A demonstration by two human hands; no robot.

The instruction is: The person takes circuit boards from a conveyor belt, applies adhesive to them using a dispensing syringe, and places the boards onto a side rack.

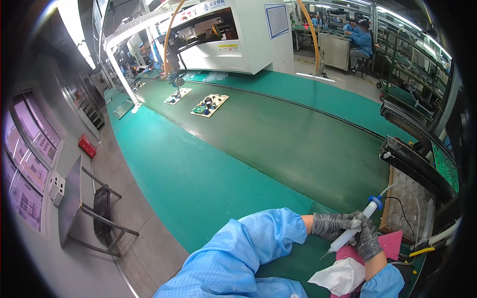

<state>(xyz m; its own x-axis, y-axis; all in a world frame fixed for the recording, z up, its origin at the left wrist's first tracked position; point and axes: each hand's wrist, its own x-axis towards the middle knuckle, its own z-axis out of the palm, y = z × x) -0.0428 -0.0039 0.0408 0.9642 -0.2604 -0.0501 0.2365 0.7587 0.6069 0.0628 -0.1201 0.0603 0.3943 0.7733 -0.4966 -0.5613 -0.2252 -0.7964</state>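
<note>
Because I see it all from the head camera, I judge weight and feel by eye. At the lower right of the frame is the white dispensing syringe (368,210), slanting so its thin needle (325,256) points down and left, over the green table (164,161). Both hands, in grey gloves, are on it: the left hand (332,225) pinches the barrel from the left of the frame, and the right hand (368,239) curls round it from the right. They meet at mid-barrel, and I cannot tell where every fingertip lies.

I'd expect it to be light, with a stiff, smooth barrel that could slip a little in fabric gloves. Mid-barrel seems the best hold to me, with one hand steadying near the tip. I'd keep fingers off the needle, which looks easy to bend, and I wouldn't grip by the blue cap (375,201), where the clear hose (389,187) joins; that hose is likely soft and may tug. Just below the needle, at the bottom of the frame, lies a crumpled white wipe (339,274), limp and easily dragged, beside pink cloth (391,243).
</note>
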